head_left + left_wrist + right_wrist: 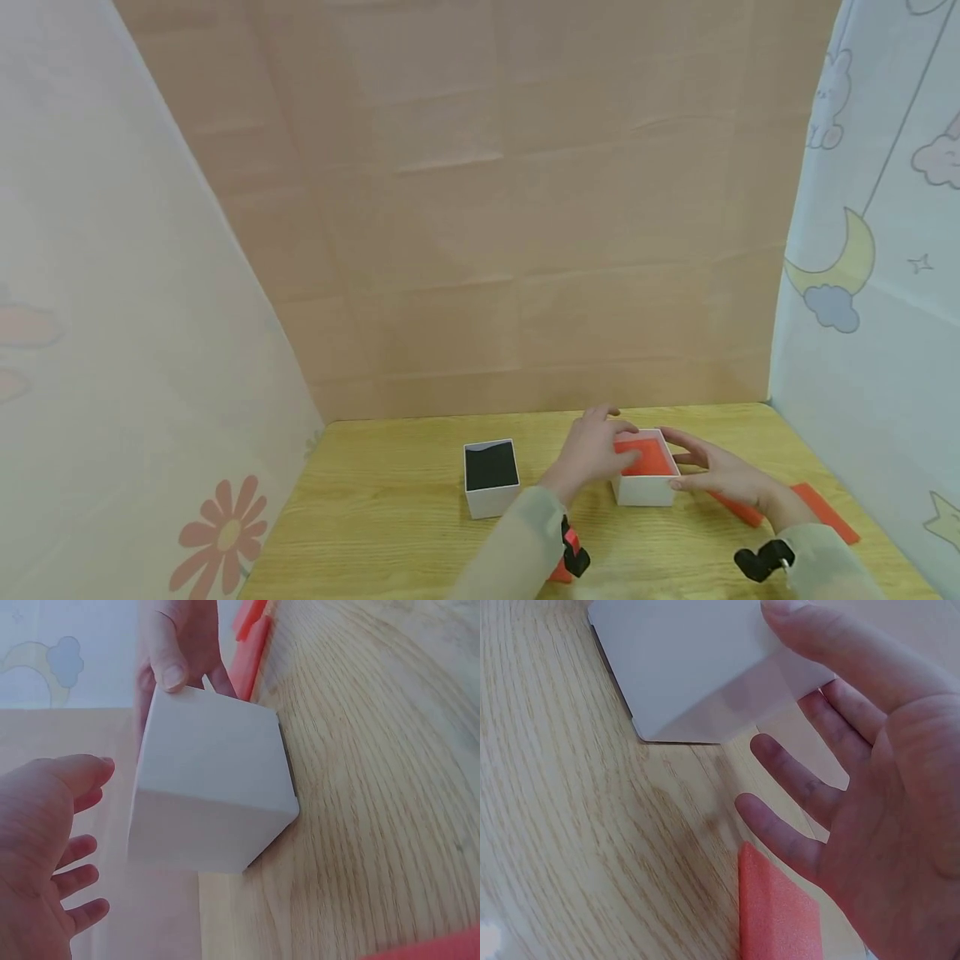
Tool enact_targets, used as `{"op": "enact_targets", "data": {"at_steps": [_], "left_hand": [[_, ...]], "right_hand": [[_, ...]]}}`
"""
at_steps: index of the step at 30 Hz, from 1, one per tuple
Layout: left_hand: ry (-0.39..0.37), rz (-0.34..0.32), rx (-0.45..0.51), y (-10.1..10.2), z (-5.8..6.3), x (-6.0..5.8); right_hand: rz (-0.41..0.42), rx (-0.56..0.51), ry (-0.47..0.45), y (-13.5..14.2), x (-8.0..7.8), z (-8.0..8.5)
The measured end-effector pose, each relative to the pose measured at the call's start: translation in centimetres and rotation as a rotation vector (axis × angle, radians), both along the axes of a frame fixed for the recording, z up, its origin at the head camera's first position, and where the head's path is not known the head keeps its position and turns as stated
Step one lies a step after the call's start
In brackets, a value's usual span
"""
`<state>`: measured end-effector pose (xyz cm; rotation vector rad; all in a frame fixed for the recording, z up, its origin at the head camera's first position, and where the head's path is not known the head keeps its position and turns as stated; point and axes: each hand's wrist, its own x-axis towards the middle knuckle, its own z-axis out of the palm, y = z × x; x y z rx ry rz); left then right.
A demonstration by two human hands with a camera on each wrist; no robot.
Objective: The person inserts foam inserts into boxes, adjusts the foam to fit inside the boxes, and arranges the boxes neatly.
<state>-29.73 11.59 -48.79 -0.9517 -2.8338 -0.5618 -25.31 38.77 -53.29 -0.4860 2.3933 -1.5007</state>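
A small open-topped white box (645, 492) stands at the right of the table with a red foam piece (654, 458) inside. My right hand (731, 479) holds this box from its right side. Its thumb presses the near corner by the rim, the index finger reaches round the far corner, and the lower fingers stay spread off the wall in the right wrist view. Over the box's left rim hovers my left hand (591, 448), fingers loosely bent. The left wrist view shows that hand (37, 840) apart from the box wall (202, 750), holding nothing.
Left of the hands is a second white box (492, 503) with a black piece (491, 465) in its top. Red foam strips (825, 512) lie on the wooden table (375, 517) beyond my right wrist, and another red piece (561, 573) shows beside my left sleeve. Hanging sheets surround the table.
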Motion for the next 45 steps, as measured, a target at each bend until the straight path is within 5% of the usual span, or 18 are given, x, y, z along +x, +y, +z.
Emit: {"op": "enact_targets", "data": {"at_steps": [10,21,33,45], "left_hand": [[0.032,-0.108,0.138,-4.6,-0.6,0.7],[0.078,-0.183,0.081,-8.3,-1.9,2.3],[-0.063,-0.341,0.05,-11.9,-3.3,5.0],[-0.107,-0.34,-0.007,-15.3,-6.0,5.5]], "right_hand": [[0.004,-0.009,-0.009,0.0,-0.4,0.0],[-0.019,0.011,0.008,0.7,-0.2,0.1],[-0.014,-0.03,-0.001,0.8,-0.4,-0.4],[-0.027,-0.048,0.065,0.5,-0.8,-1.0]]}}
